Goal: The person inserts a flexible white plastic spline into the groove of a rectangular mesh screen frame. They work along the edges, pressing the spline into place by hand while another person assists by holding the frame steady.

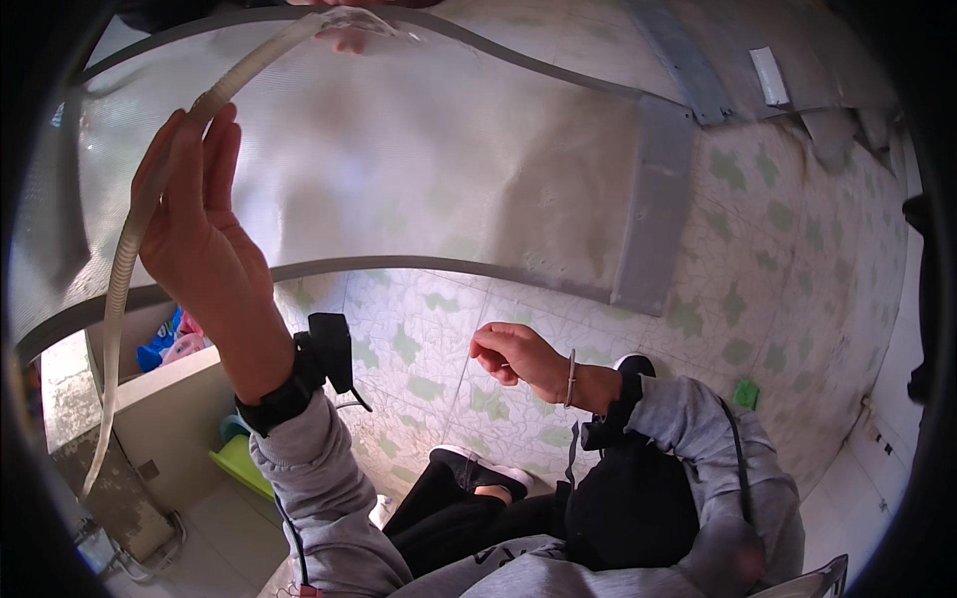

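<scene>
My left hand (204, 224) is raised at the left, holding a translucent ribbed hose (122, 284) between thumb and fingers. The hose's upper end points to the upper right, and clear water (364, 22) seems to spread from it. Beneath that stretches a long translucent sheet (429, 149) with grey edging and a wide grey band at its right end. My right hand (518, 359) hangs below the sheet, touching nothing visible, with its fingers curled in and no object showing in them.
At the top edge, another person's hand (344, 40) is by the sheet. A second grey-banded sheet (797, 55) lies at the upper right. Coloured cloth items (179, 339) sit in a basin at the left, above a green plastic container (244, 463). Patterned tiles (429, 329) cover the floor.
</scene>
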Demonstrator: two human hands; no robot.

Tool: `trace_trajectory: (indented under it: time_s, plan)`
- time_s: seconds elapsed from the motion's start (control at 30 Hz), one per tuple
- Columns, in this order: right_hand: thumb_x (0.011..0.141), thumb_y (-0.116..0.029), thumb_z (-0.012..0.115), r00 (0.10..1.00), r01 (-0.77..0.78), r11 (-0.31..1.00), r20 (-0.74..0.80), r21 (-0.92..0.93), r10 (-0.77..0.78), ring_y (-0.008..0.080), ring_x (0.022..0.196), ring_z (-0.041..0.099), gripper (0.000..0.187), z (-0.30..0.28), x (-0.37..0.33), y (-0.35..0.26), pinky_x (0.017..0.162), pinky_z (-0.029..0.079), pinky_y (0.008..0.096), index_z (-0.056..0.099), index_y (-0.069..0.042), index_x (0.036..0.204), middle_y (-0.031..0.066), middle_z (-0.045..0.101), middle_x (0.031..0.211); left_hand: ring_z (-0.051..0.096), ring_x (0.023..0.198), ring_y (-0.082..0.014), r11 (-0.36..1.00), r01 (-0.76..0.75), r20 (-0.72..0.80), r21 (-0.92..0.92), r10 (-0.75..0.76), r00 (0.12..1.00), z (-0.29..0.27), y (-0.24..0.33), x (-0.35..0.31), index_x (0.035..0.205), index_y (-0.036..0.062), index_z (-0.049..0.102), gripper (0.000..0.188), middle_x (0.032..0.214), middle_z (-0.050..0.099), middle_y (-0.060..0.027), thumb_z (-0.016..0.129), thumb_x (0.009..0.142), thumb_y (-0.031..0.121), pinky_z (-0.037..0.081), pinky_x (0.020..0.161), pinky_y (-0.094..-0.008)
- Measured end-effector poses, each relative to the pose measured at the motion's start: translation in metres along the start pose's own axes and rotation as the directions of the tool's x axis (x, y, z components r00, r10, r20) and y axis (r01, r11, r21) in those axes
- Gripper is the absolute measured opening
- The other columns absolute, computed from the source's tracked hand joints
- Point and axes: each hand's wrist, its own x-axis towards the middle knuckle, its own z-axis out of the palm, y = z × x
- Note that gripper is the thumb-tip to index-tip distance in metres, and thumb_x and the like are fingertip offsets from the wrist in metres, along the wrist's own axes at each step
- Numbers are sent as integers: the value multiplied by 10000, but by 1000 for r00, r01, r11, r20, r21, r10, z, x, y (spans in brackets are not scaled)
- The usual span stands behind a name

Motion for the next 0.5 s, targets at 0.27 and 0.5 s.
trace_trajectory:
  time_s: [0.27,0.5]
  plan:
    - [940,-221,481,1000,25,999,11,45,-25,68,534,372,215,-7,-4,-2,467,289,221,564,-60,825,-22,460,662,663,977,-317,998,-45,-17,-37,44,999,10,15,7,1075,-97,606,203,1015,657,-225,556,926,32,570,899,-362]
    - [927,-225,488,999,36,997,16,67,-37,73,529,383,203,-10,-8,-3,462,298,219,570,-61,839,-15,457,671,665,970,-308,998,-33,-79,-52,28,996,19,28,18,1069,-103,603,206,1010,654,-228,552,932,43,576,892,-345]
